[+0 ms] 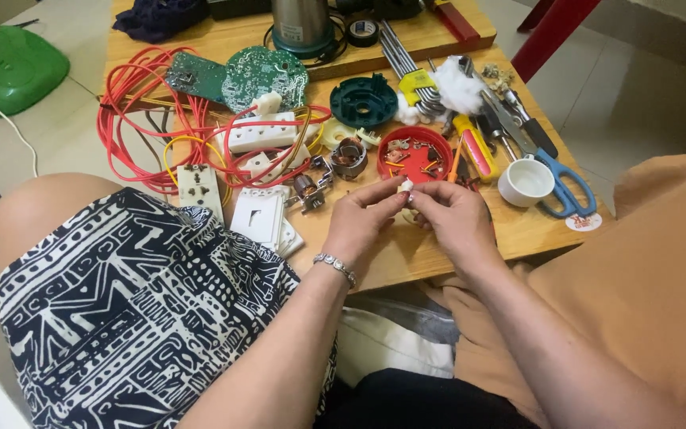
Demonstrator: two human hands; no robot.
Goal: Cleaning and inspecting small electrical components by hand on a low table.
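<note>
Left hand (361, 218) and right hand (452, 214) meet above the wooden table's (518, 230) near edge, fingertips pinched together on a small white part (406, 187); red dish (414, 152) just beyond; white cup (526, 181) beside the right hand.

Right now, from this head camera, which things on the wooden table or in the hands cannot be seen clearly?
- Small white plastic part, head view: the fingertips of the left hand and right hand cover most of it, so its shape is unclear.
- Round red plastic tray: its contents are too small to identify.
- Steel kettle: its top is cut off by the upper edge.
- Blue-handled scissors: the white cup partly overlaps them.
</note>
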